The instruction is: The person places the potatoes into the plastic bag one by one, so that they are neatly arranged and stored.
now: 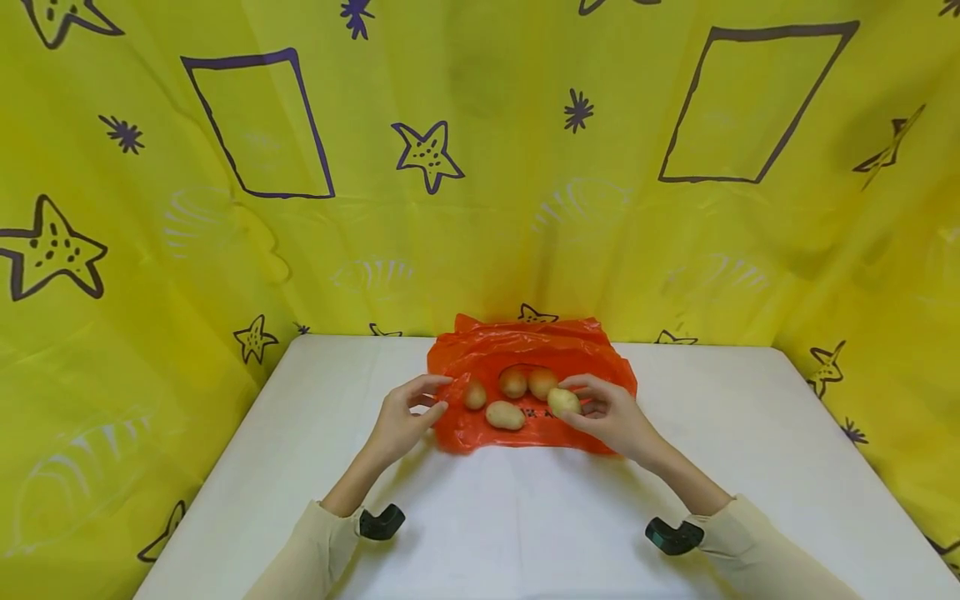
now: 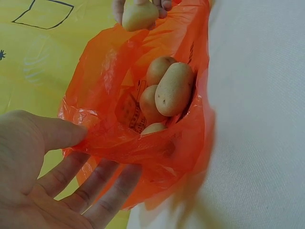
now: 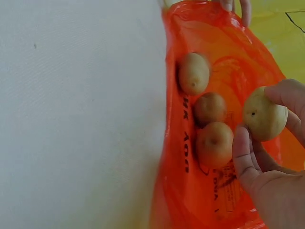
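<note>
A red-orange plastic bag lies on the table with its mouth spread towards me. Inside it are several potatoes; a pale oblong potato is nearest the front edge, and rounder ones sit behind. My left hand holds the bag's left edge, thumb on the inner side and fingers behind the film. At the right of the bag, my right hand pinches a small yellowish potato between thumb and fingertips, above the bag's plastic. Part of one potato is hidden behind the bag's fold.
The white table extends in front of the bag and to both sides. Behind and beside it hangs a yellow curtain printed with stars and frames. Dark wrist devices sit at both sleeves.
</note>
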A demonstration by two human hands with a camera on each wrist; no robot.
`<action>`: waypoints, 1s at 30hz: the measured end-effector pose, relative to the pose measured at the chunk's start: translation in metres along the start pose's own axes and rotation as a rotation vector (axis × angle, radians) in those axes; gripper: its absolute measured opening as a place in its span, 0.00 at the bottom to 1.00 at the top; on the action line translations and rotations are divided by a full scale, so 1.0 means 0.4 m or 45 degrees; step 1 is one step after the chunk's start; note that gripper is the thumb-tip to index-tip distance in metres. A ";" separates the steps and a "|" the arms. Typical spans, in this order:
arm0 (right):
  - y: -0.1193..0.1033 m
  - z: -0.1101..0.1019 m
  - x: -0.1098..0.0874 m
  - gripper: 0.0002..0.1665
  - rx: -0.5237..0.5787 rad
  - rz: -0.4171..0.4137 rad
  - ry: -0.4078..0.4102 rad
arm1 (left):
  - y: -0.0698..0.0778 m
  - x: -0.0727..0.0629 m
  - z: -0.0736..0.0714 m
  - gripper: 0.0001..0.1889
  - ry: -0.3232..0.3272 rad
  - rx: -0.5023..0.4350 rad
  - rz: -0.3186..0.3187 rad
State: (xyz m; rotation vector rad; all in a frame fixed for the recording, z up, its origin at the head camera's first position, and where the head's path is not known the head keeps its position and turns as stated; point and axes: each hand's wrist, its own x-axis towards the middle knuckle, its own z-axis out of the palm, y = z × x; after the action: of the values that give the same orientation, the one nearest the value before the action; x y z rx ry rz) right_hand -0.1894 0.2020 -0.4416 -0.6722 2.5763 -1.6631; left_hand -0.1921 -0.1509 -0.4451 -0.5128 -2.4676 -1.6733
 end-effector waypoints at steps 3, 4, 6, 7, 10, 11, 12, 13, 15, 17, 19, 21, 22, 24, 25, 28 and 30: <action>0.009 0.009 0.003 0.22 -0.030 0.015 0.006 | -0.001 -0.001 -0.001 0.18 0.000 -0.001 0.007; 0.010 0.013 0.004 0.22 -0.038 0.026 0.011 | -0.001 -0.001 -0.001 0.18 -0.001 -0.002 0.007; 0.014 0.018 0.006 0.22 -0.045 0.041 0.017 | -0.001 -0.001 -0.001 0.18 0.000 0.000 0.000; 0.016 0.021 0.007 0.22 -0.044 0.055 0.020 | -0.001 -0.001 -0.002 0.17 0.000 0.000 -0.004; 0.023 0.031 0.012 0.23 -0.032 0.101 0.027 | 0.000 -0.001 -0.002 0.17 -0.001 0.005 -0.015; 0.028 0.035 0.013 0.23 -0.033 0.109 0.025 | 0.001 -0.001 -0.002 0.17 0.000 0.006 -0.016; 0.031 0.038 0.014 0.23 -0.035 0.125 0.026 | 0.000 -0.001 -0.003 0.17 0.001 0.008 -0.018; 0.035 0.042 0.015 0.23 -0.044 0.130 0.025 | 0.000 -0.001 -0.003 0.17 0.001 0.008 -0.020; 0.041 0.048 0.016 0.23 -0.063 0.136 0.023 | 0.000 -0.002 -0.003 0.17 0.004 0.008 -0.020; 0.045 0.054 0.016 0.23 -0.083 0.142 0.028 | 0.000 -0.002 -0.003 0.17 0.006 0.004 -0.016; 0.048 0.059 0.016 0.23 -0.100 0.138 0.030 | 0.002 -0.002 -0.002 0.17 0.008 -0.001 -0.014; 0.050 0.064 0.017 0.22 -0.113 0.133 0.040 | 0.002 -0.002 -0.002 0.18 0.008 0.000 -0.012; 0.053 0.066 0.018 0.22 -0.124 0.130 0.044 | 0.003 -0.002 -0.002 0.17 0.008 0.001 -0.012; 0.059 0.070 0.020 0.22 -0.149 0.128 0.049 | 0.004 -0.002 -0.002 0.17 0.010 0.003 -0.019; 0.061 0.072 0.021 0.21 -0.158 0.127 0.054 | 0.004 -0.002 -0.003 0.17 0.010 0.003 -0.025; 0.068 0.077 0.023 0.21 -0.173 0.119 0.064 | 0.006 -0.001 -0.004 0.17 0.007 0.002 -0.045; 0.070 0.081 0.025 0.21 -0.173 0.110 0.069 | 0.008 0.000 -0.005 0.17 0.002 -0.002 -0.056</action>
State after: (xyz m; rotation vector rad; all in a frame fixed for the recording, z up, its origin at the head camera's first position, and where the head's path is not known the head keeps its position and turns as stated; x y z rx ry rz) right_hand -0.2009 0.1801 -0.4778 -0.5182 2.7327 -1.5136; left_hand -0.1912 -0.1516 -0.4417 -0.4598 -2.4947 -1.6907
